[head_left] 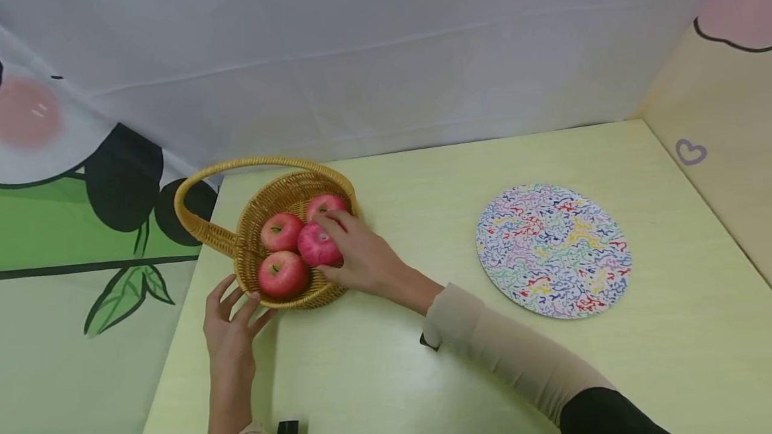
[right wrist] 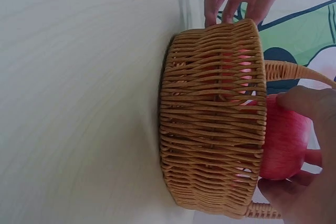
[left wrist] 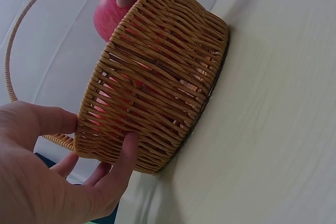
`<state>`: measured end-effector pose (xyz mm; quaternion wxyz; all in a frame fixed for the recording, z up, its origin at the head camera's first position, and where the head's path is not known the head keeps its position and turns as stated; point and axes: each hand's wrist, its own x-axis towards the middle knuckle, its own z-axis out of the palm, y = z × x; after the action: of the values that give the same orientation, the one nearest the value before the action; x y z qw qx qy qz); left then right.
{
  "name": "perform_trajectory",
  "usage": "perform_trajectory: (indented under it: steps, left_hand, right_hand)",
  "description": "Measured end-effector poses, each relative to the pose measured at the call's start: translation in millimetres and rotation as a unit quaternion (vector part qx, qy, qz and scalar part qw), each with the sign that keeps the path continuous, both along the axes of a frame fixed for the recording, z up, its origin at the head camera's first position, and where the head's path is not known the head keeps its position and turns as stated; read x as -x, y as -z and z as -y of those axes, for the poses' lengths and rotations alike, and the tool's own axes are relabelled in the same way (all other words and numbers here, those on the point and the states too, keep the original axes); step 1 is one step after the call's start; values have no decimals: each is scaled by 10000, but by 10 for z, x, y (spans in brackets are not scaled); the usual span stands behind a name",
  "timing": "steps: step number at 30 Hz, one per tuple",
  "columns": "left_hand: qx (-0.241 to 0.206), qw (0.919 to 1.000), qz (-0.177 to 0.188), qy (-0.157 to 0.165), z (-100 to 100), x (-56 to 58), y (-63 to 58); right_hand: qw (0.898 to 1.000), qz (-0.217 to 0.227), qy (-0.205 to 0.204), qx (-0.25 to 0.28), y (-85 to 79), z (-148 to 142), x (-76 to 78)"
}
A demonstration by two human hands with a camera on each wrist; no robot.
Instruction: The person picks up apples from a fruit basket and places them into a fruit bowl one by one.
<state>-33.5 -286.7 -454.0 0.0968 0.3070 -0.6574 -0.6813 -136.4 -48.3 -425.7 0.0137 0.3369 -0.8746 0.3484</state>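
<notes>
A round wicker basket [head_left: 328,295] with a tall arched handle [head_left: 208,236] stands at the left of the table. Several red apples are in it, among them one near the front [head_left: 283,274] and one at the left [head_left: 281,231]. My right hand [head_left: 370,258] reaches over the right rim and grips a deeper pink-red apple [head_left: 316,245], whose upper part shows above the rim in the right wrist view [right wrist: 286,142]. With thumb at the rim and fingers against the woven side, my left hand [left wrist: 58,166] holds the basket at its front left.
A round board [head_left: 553,251] with multicoloured squiggles lies flat on the right part of the pale table [head_left: 386,380]. Behind the table hangs a white cloth [head_left: 374,72], and a printed side panel [head_left: 724,173] borders the right. A small black object [head_left: 288,427] sits at the front edge.
</notes>
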Motion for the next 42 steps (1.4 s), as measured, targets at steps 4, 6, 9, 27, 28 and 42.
perform_trajectory:
  steps: [4, 6, 9, 27, 28, 42]
  left_hand:
    - [13, 10000, 33, -2, 8, -4, -3]
    - [16, 10000, 52, 8, 8, -3, -8]
    - [21, 10000, 38, 17, 6, 6, -16]
    - [30, 9999, 148, 35, 17, 9, 1]
    - [27, 9999, 146, 36, 18, 8, 3]
    - [-34, 9999, 136, 38, 17, 10, 10]
  right_hand:
    - [9997, -2, -25, 231, -17, -54, -66]
    - [9994, -15, -60, 353, -29, -90, -96]
    - [9985, -99, -117, 527, -38, -149, -118]
    - [9934, -561, -218, 979, -53, -622, -176]
    - [9933, -548, -208, 993, -59, -643, -184]
    - [9911, -426, 269, 1230, -54, -940, -255]
